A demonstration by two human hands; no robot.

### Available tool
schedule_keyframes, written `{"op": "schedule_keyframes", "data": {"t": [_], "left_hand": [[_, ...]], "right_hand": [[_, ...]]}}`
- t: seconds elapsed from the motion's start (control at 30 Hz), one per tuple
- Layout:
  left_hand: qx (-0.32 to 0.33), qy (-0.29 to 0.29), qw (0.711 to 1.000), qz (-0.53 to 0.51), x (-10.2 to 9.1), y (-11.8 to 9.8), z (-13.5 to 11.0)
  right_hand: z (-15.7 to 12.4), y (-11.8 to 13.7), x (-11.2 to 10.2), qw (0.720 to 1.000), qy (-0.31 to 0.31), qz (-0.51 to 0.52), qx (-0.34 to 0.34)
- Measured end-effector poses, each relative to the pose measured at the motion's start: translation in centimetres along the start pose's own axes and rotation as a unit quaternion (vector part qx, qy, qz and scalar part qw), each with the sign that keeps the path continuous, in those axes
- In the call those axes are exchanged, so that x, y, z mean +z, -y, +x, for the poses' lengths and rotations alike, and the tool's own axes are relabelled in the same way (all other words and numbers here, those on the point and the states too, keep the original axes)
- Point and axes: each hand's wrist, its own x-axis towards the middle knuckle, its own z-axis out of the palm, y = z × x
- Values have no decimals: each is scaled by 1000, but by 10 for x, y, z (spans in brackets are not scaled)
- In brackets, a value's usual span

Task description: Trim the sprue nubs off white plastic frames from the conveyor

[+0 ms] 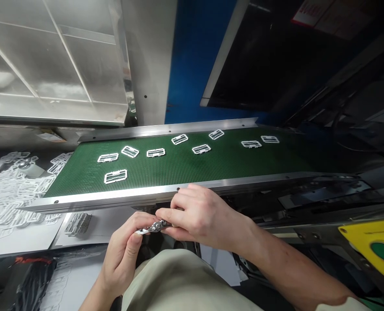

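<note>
Just in front of my body, my right hand [198,216] is closed around a small pair of metal nippers [160,225]; its handles are hidden in the palm. My left hand [122,255] pinches a white plastic frame [142,232] between thumb and fingers, mostly covered by them. The nippers' jaws meet the edge of this frame, and both hands are close together below the conveyor's near rail. Beyond them, several similar white frames, one of them a near-left frame [115,176], lie scattered on the green conveyor belt [159,172].
Metal rails [140,193] edge the belt. A large heap of white frames [7,194] lies at the left, with a small white bottle [31,168] on it. A neat stack of frames [78,223] sits nearby. At the right is a yellow panel [357,233] with a green button.
</note>
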Motion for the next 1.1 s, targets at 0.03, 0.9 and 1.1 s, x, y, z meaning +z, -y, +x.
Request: {"op": "schedule_keyframes", "data": {"t": [0.03, 0.9, 1.1], "left_hand": [[-4, -1, 1000, -1, 0, 1, -1], [-26, -55, 953, -298, 32, 25, -9], [-26, -64, 952, -298, 30, 22, -13]], "right_hand": [[0, 0, 1, 1000, -2, -7, -2], [-5, 17, 43, 889, -128, 410, 160], [-4, 18, 45, 889, -109, 413, 166]]}}
